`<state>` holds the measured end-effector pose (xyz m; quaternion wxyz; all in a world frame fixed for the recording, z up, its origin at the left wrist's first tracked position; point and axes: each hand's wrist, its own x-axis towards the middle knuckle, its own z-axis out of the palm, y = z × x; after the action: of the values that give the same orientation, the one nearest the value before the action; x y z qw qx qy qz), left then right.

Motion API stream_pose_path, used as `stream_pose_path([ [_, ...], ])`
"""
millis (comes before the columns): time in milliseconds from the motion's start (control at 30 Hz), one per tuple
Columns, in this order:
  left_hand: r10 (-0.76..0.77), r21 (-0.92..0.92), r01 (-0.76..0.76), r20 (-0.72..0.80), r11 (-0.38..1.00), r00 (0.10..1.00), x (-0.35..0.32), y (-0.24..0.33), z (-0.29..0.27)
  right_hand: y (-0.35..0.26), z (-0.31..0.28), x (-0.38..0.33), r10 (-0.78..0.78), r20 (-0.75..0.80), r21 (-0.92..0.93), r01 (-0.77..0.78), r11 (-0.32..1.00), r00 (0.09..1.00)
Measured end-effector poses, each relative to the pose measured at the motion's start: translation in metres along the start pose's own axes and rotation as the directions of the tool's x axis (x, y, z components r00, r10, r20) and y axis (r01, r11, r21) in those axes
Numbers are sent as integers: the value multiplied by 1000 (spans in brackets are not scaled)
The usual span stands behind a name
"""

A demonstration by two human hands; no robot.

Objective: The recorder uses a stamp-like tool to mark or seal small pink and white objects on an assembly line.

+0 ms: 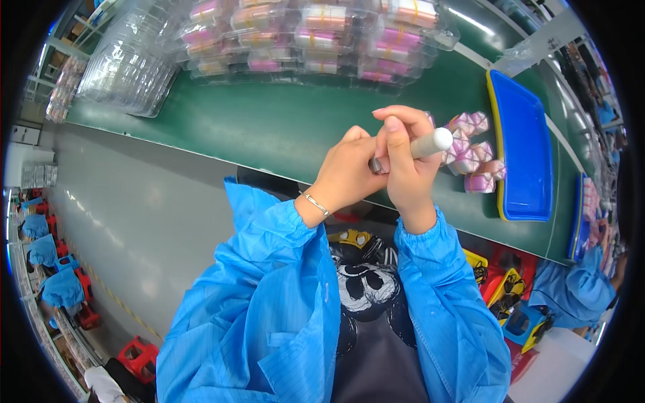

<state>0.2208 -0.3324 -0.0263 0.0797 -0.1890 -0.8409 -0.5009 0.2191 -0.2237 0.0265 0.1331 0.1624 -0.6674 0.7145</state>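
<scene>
A white round-ended rod [433,142] with a short dark grey end lies across my two hands above the front edge of the green table. My right hand [408,161] is closed around its middle, thumb along it, index finger bent over the top. My left hand [346,164], with a bracelet at the wrist, is closed around the dark grey end, partly hiding it. Just right of the rod's white tip, several small pink-and-white wrapped rolls [468,156] lie in a loose cluster on the table.
A blue tray [527,151] with a yellow one under it stands right of the rolls. Stacked clear plastic trays with pink and copper-coloured rolls [322,37] line the back of the green table [269,107]. More clear trays [131,64] are nested at far left. Stools and blue-clad people are around.
</scene>
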Motion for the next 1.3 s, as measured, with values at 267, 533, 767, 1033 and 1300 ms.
stream_pose_path([
  [267, -104, -449, 193, 215, 872, 971, -5, -13, -6, -53, -69, 23, 10, -188, 292, 46, 955, 982],
  [533, -242, -699, 500, 442, 511, 864, 4, 11, -18, -43, -56, -1, 481, 64, -240, -454, 858, 875],
  [767, -154, -609, 324, 315, 724, 936, 10, 5, -23, -39, -74, -12, 466, 233, -92, -457, 884, 854],
  [1033, 80, -177, -32, 272, 984, 959, 38, -12, -18, -36, -138, -49, 198, 61, -34, -196, 980, 978],
  [1300, 367, -254, -293, 329, 922, 870, 79, -1, 32, -45, -159, -64, 30, -167, -152, -56, 987, 986],
])
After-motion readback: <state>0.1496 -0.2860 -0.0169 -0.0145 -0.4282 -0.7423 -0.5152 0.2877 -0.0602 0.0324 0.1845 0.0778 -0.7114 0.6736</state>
